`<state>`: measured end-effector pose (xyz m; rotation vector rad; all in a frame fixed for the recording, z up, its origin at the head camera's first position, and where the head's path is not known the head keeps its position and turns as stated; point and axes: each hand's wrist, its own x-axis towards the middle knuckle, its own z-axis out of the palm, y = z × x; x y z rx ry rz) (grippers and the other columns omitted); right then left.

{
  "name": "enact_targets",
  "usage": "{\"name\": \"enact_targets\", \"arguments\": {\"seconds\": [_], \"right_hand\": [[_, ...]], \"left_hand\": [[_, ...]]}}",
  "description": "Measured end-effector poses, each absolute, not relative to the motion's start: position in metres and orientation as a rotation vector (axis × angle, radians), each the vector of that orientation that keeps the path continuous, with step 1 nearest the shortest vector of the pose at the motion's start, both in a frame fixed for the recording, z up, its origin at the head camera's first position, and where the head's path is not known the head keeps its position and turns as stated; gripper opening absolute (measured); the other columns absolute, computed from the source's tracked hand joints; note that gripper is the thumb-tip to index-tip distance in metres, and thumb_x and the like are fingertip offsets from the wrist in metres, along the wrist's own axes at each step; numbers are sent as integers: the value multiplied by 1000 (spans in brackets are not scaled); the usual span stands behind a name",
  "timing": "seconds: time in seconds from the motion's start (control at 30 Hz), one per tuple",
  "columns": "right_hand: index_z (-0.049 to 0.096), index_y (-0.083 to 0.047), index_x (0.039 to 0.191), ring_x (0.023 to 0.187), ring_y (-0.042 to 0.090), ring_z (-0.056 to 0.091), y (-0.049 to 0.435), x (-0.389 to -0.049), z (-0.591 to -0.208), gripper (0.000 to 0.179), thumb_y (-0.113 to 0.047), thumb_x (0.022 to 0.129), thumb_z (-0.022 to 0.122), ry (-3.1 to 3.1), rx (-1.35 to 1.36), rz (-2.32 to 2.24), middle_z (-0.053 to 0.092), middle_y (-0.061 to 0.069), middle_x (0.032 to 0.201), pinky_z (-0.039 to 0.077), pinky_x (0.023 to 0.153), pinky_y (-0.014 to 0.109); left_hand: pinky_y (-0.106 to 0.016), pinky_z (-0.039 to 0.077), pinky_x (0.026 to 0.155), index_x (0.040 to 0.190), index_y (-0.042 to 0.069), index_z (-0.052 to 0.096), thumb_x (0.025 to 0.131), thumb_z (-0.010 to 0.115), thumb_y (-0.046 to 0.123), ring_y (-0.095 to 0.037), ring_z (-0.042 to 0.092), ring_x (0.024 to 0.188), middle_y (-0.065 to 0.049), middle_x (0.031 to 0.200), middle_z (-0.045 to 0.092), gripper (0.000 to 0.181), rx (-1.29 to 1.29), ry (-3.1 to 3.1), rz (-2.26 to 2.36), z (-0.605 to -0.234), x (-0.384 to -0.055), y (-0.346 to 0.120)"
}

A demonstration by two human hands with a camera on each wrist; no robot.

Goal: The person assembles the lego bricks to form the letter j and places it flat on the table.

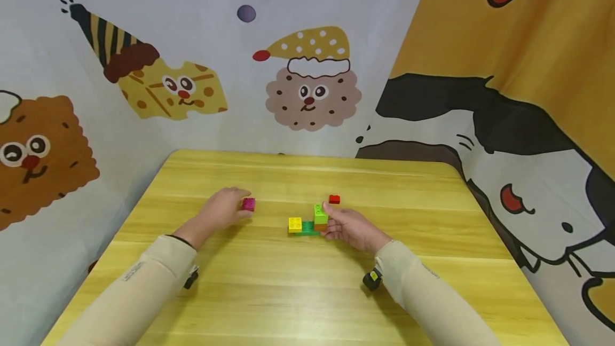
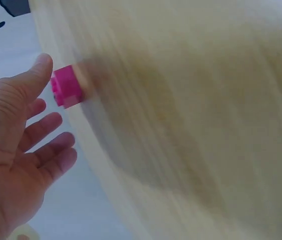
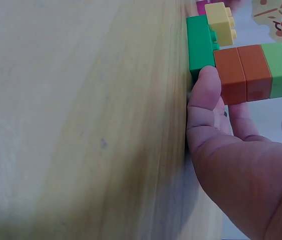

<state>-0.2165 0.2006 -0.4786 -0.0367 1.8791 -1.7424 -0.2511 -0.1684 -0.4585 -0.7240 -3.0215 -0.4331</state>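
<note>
My left hand (image 1: 224, 209) is beside a magenta toy brick (image 1: 248, 204), thumb and fingers spread around it. The left wrist view shows a gap between this brick (image 2: 67, 86) and the lower fingers; thumb contact is unclear. On the table, my right hand (image 1: 353, 228) holds the right end of a toy-brick build. The build has a dark green base brick (image 1: 307, 227), a yellow brick (image 1: 295, 225) on its left end, and stacked orange (image 3: 243, 74) and light green bricks (image 1: 320, 214) on its right. Fingers at the base look curled in the right wrist view.
A red brick (image 1: 334, 199) lies behind the build, near my right hand. The wooden table (image 1: 269, 287) carries all the bricks. Printed cloth (image 1: 206, 41) hangs along its back and sides.
</note>
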Motion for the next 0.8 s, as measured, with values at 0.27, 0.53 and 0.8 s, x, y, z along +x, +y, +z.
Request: {"name": "enact_targets", "arguments": {"seconds": [0.27,0.53,0.8], "right_hand": [[65,-5,133,105,22,71,202,-217,-479,67,-65,106,54,1879,-56,-1729,73,18,124,59,94,33],[63,-3,133,105,21,70,203,-216,-480,67,-63,109,46,1876,-76,-1721,73,19,124,59,95,33],[59,1,137,107,21,71,206,-215,-481,65,-55,114,37,1877,-103,-1714,70,23,129,60,96,33]], "left_hand": [[-52,58,96,139,0,65,96,83,30,-32,70,112,-19,130,73,56,-713,-3073,-482,-468,-251,-172],[-49,59,89,134,-2,65,95,83,27,-29,70,101,-18,121,73,52,-683,-3057,-472,-473,-253,-173],[-53,58,101,140,-6,61,95,83,25,-38,71,115,-24,134,70,59,-665,-3057,-455,-473,-254,-170]]}}
